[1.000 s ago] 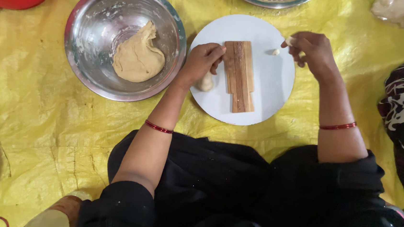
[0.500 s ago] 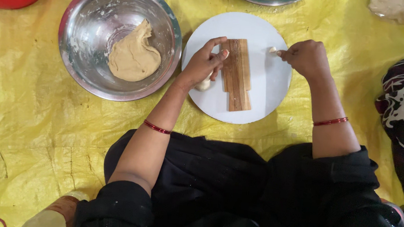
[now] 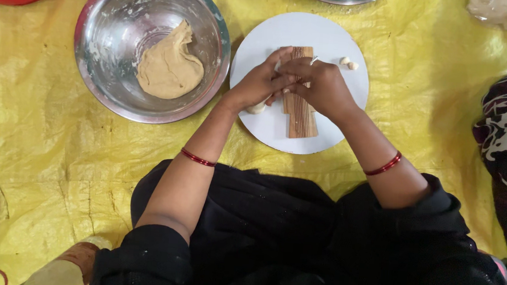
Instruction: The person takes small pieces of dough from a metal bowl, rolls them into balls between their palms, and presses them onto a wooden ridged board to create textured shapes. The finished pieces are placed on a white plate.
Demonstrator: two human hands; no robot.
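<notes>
I am looking down through soft, even daylight that is brightening the yellow sheet (image 3: pixel 36 143) and throwing only faint shadows under the arms. The steel bowl (image 3: pixel 98 88) is catching mild glare along its wall, and the white plate (image 3: pixel 346 41) is nearly washing out. Focus is holding sharp at the centre, while the black clothing is swallowing detail.

A ridged wooden rectangular board (image 3: pixel 299 107) is laid on a round white plate (image 3: pixel 274 38), which is set on a yellow plastic sheet (image 3: pixel 42 144). The left hand (image 3: pixel 258 84) and the right hand (image 3: pixel 324 86) are pressed together over the board's upper half. A small pale dough lump (image 3: pixel 257 108) is seen under the left hand. Two small shaped dough pieces (image 3: pixel 349 62) lie on the plate, right of the board. A round steel bowl (image 3: pixel 103 22) holding tan dough (image 3: pixel 169 66) is placed left of the plate.
</notes>
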